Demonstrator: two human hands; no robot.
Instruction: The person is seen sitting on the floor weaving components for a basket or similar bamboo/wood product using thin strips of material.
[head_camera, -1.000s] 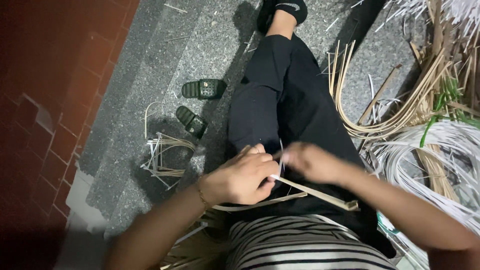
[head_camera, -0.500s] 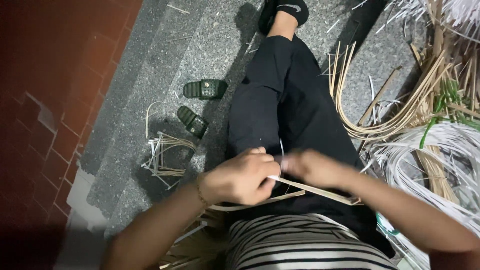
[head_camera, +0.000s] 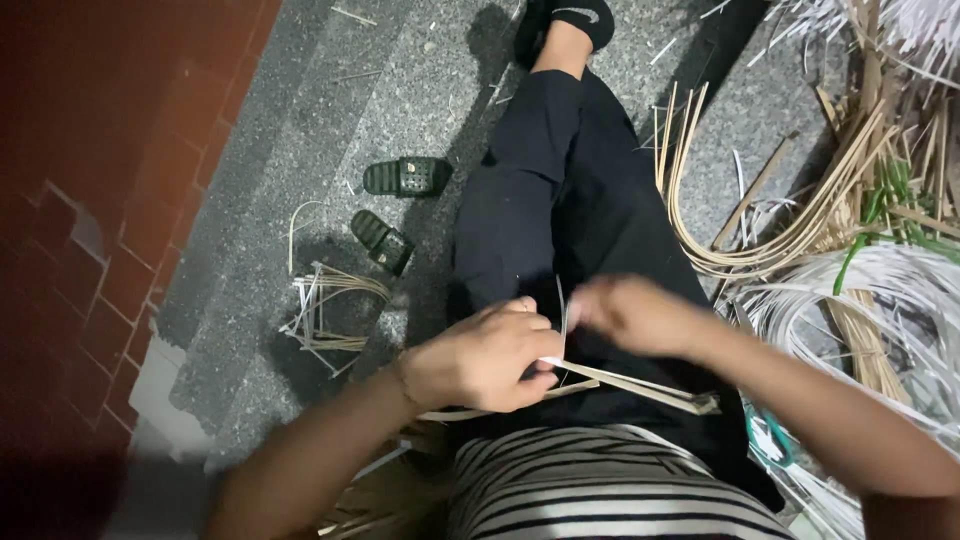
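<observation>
Left hand (head_camera: 490, 355) fingers curled tight, pinching pale flat strips (head_camera: 630, 385) at their crossing point over the lap. Right hand (head_camera: 635, 315) blurred; fingers appear closed on a thin upright strip end (head_camera: 562, 315) just beside the left thumb, grip not sharp enough to be certain. Strips run from the left hand rightward across black trousers (head_camera: 560, 200), ends lying on the right thigh. Striped shirt (head_camera: 600, 490) below. On the grey stone floor (head_camera: 300, 150): two dark sandals (head_camera: 405, 177) left of the leg, a small strip bundle (head_camera: 325, 310) near them, coils of cane (head_camera: 790, 230) and white strips (head_camera: 870, 300) heaped to the right.
</observation>
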